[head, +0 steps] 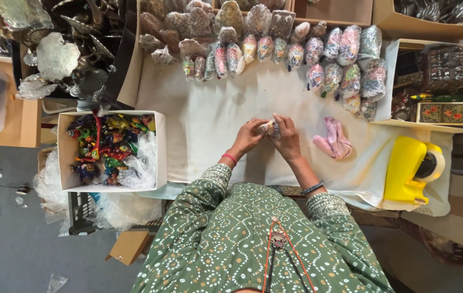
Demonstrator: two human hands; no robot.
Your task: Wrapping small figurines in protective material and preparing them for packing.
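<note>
My left hand (248,137) and my right hand (287,140) meet over the white cloth (210,119) and both grip a small wrapped ornament (269,128) between their fingertips. The ornament is pale and speckled, largely hidden by my fingers. A pink cloth (333,139) lies crumpled just right of my right hand. Rows of several plastic-wrapped painted ornaments (318,54) lie along the far edge of the white cloth.
A white box of colourful figurines (109,146) with loose plastic sits at the left. A yellow tape dispenser (411,169) stands at the right edge. Boxes of decorated items (443,81) are at far right, metal ornaments (52,49) at upper left.
</note>
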